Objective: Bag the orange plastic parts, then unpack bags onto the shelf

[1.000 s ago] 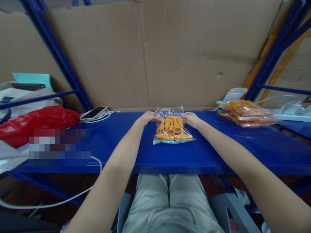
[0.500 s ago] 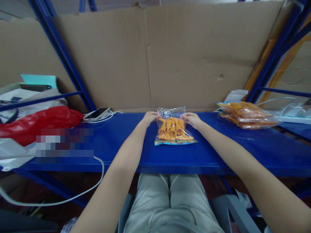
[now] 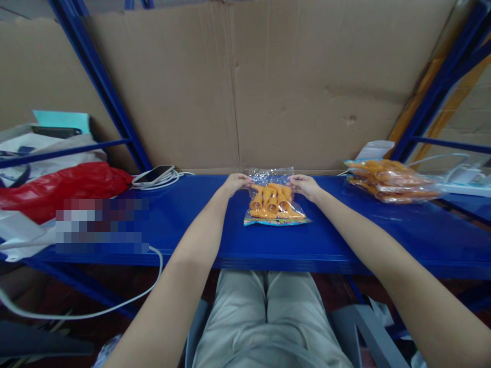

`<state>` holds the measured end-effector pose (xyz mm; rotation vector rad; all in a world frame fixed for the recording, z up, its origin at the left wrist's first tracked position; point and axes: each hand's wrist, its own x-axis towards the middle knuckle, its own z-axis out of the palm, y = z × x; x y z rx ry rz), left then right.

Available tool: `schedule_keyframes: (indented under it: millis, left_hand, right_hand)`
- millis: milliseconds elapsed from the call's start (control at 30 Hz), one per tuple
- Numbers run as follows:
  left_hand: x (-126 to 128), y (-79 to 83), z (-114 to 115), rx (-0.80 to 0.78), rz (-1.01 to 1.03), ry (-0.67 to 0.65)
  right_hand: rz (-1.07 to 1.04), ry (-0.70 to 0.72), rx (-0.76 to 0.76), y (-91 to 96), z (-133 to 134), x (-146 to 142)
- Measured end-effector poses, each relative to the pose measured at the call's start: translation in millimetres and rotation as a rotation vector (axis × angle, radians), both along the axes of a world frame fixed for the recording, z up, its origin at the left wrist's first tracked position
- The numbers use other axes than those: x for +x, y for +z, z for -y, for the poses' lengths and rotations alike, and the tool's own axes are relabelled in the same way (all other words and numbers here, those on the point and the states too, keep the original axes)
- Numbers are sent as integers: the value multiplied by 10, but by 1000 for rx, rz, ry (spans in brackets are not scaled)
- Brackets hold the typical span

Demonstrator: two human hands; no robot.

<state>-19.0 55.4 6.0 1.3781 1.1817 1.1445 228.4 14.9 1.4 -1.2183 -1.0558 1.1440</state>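
While the clear plastic bag of orange pieces (image 3: 275,204) lies flat on the blue metal shelf (image 3: 345,240), just below the middle of the frame, its crinkled top strip is pinched at both ends. The left hand (image 3: 236,182) has its grip closed on the upper left corner, and the right hand (image 3: 306,186) has its grip closed on the upper right. Thin film held only by its corners looks slippery, so an uneven pull could, I judge, tear it or let one corner slide free. Whether the mouth is sealed I cannot tell; if it is not, a tilt could spill the pieces. A careless sweep rightward might topple the stack of similar filled clear bags (image 3: 391,179) at the right of the frame. To the left, a pale flat smartphone (image 3: 153,175) on a coiled white cable (image 3: 169,180) could be snagged, resting beside the brown cardboard sheet (image 3: 307,87).
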Motion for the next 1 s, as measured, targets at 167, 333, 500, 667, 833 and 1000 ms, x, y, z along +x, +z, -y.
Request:
schedule_keyframes:
  millis: [167,333,500,667,833,1000]
  left_hand:
    - [1,-13,-17,46,30,-26]
    - [21,7,-16,86,66,-87]
    - [-7,7,-43,108,74,-99]
    - [-87,15,-51,88,33,-171]
    - [-153,16,-80,100,-75,-225]
    - [-196,14,-123,132,-184,-284]
  right_hand:
    - [35,-22,57,-3,-35,19]
    - [75,12,125,-35,-106,99]
    - [234,8,184,-53,-187,220]
    - [480,93,256,-10,-205,359]
    - [735,197,377,62,-201,425]
    - [1060,223,494,130,-181,413]
